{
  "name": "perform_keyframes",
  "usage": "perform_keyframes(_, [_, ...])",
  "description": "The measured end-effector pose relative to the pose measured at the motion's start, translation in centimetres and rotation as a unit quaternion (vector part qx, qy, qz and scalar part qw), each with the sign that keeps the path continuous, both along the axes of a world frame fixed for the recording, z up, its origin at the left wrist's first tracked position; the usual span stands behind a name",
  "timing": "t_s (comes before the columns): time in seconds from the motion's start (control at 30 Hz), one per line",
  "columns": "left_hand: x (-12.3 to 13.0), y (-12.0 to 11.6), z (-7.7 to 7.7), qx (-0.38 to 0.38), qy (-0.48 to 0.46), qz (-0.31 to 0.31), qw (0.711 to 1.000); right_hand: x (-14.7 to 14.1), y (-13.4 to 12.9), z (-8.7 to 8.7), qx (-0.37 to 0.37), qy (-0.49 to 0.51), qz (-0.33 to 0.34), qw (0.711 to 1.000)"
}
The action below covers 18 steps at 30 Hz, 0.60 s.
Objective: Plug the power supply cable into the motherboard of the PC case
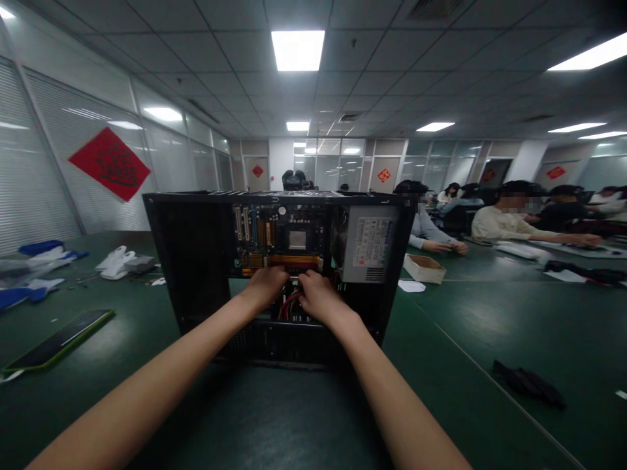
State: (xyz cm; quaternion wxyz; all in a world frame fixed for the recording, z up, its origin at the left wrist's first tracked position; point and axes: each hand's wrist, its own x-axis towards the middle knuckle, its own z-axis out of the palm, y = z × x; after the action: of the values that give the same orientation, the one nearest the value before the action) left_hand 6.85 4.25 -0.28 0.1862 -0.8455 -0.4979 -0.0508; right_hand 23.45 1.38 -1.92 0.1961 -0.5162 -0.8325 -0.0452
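Note:
An opened black computer case [193, 261] stands in front of me with its inside facing me. The motherboard [306, 225] shows in its upper middle, and a grey power supply [371, 245] sits at the upper right. Both of my hands reach inside, at the board's lower edge by the orange and red slots [294, 261]. My left hand [264, 286] has its fingers curled there. Close beside it, my right hand [318, 294] is curled above red and black cables [290, 305]. Whatever the fingertips pinch is hidden by the hands.
A black keyboard with a green edge [59, 343] lies on the green table [470, 326] at left, with white plastic bags [115, 262] behind it. At right are a small open box [425, 268] and a dark cloth-like thing [529, 384]. Other people [509, 219] sit farther right.

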Motion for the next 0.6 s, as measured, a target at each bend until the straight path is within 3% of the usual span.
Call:
perform_keyframes(0.33, [-0.2,0.0,-0.2,-0.026,-0.071,0.03,0.997,0.5,0.5,-0.3,0.006,-0.021,0.018,1.0])
perform_keyframes(0.6, [-0.7,0.0,-0.5,-0.06,-0.157,0.01,0.986,-0.3,1.2,0.6,0.042,-0.103,0.013,0.994])
